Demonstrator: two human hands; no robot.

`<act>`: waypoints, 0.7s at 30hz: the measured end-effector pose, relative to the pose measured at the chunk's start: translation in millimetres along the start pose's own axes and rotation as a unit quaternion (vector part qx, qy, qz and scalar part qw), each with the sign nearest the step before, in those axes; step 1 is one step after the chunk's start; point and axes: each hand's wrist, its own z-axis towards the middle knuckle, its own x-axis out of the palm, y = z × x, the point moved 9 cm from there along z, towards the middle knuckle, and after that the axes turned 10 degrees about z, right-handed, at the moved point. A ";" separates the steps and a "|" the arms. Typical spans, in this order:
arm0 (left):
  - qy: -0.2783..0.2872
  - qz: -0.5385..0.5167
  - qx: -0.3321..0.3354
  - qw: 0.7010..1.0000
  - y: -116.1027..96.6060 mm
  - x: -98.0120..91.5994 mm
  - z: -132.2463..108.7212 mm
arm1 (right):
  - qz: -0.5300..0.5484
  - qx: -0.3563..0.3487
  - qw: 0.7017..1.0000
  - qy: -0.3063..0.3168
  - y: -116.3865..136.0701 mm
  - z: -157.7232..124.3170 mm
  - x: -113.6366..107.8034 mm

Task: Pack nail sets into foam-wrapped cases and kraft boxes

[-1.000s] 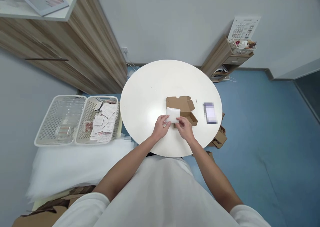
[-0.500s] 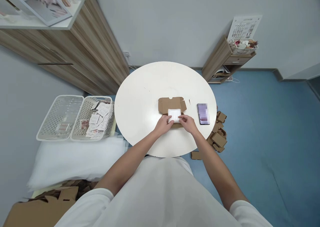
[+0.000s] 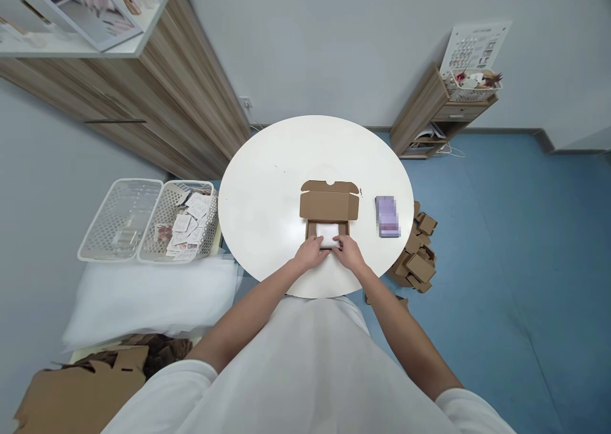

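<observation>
An open cardboard box point(image 3: 329, 205) stands on the round white table point(image 3: 267, 198), its lid folded back away from me. Inside the box's tray lies a small white wrapped packet point(image 3: 328, 233). My left hand point(image 3: 310, 253) is at the packet's lower left, fingers closed on its edge. On the lower right side, my right hand point(image 3: 349, 252) grips the packet too, at the box's near wall. The fingertips partly hide the packet's near corners.
A phone point(image 3: 387, 216) lies on the table's right side. White baskets point(image 3: 188, 221), one holding paper packets, and white sheets point(image 3: 153, 300) are at left. Flattened cardboard point(image 3: 81, 392) is lower left. Several small boxes point(image 3: 420, 265) lie on the floor at right.
Both hands have moved toward me and lowered the white packet into the box's tray. The box now shows more fully, with its lid spread behind the packet.
</observation>
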 end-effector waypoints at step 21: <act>-0.214 -0.216 -0.172 0.937 67.6 -74.5 6.9 | 0.255 0.146 0.942 -0.164 -37.4 45.5 -87.2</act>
